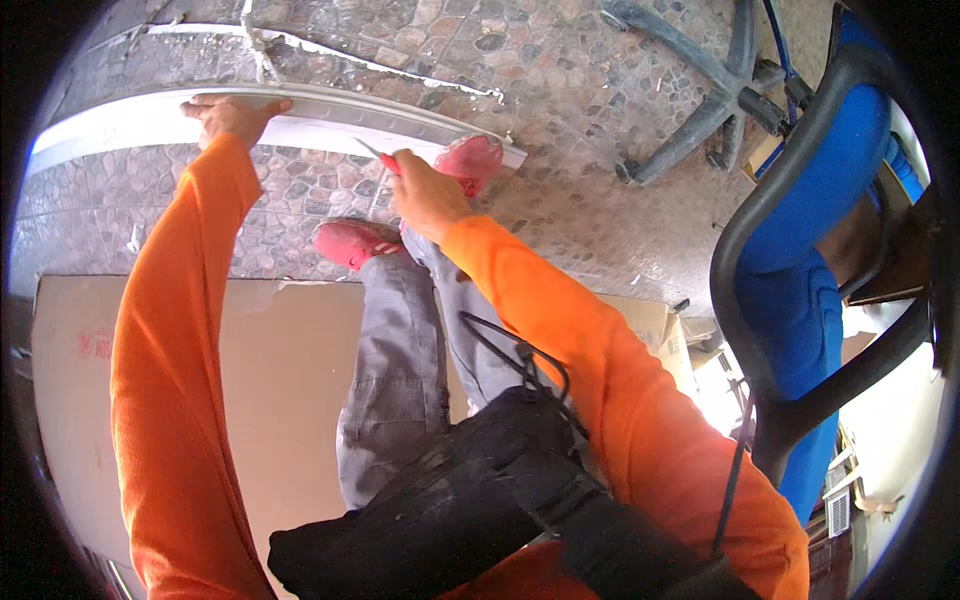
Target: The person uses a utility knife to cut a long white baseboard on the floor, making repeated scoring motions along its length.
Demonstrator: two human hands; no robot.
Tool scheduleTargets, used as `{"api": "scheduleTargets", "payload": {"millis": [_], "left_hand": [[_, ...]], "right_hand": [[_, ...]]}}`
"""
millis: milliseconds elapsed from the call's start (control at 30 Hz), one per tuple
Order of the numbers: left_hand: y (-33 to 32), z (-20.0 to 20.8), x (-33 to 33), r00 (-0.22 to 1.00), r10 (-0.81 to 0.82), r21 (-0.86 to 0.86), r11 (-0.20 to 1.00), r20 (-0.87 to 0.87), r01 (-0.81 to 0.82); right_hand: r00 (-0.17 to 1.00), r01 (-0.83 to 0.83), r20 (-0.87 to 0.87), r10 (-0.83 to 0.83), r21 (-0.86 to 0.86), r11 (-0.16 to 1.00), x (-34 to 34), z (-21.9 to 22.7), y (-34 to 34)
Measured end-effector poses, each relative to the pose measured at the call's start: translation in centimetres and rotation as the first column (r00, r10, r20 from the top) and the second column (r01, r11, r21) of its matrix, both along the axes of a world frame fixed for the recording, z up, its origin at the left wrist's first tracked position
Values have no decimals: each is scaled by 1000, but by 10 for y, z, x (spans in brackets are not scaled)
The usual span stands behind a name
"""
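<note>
A long white moulding strip (pixel 330 125) lies across the patterned floor ahead of me, its right end next to my shoe. My left hand (pixel 228 118) rests on the strip's left part, fingers and thumb spread and pressing down on it. In my right hand (pixel 428 195) is a red-handled knife (pixel 388 162), closed in the fingers. Its thin pale blade points up and left, over the near side of the strip. Whether the blade touches the strip I cannot tell.
My red shoes (pixel 350 243) stand near the strip, one close to its right end. Flat brown cardboard (pixel 280 370) covers the floor below. A blue office chair (pixel 800 230) stands at right, near a grey five-star chair base (pixel 690 90). White debris (pixel 400 72) lies beyond the strip.
</note>
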State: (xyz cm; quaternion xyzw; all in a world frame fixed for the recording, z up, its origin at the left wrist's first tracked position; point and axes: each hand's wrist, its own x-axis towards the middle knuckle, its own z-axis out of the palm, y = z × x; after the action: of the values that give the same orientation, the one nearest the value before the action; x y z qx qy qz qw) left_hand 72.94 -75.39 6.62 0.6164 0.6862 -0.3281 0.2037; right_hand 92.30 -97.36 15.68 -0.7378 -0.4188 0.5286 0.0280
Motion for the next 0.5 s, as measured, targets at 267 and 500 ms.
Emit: {"api": "scheduleTargets", "payload": {"millis": [267,500], "left_hand": [[1,5,-4,998,28,-40,999,65,-25],[-4,12,18,988,-152,-41,987,9,152]], "right_hand": [[985,-157,63,159,-38,987,7,19,-27],[964,-173,184,193,-119,978,21,-21,27]]}}
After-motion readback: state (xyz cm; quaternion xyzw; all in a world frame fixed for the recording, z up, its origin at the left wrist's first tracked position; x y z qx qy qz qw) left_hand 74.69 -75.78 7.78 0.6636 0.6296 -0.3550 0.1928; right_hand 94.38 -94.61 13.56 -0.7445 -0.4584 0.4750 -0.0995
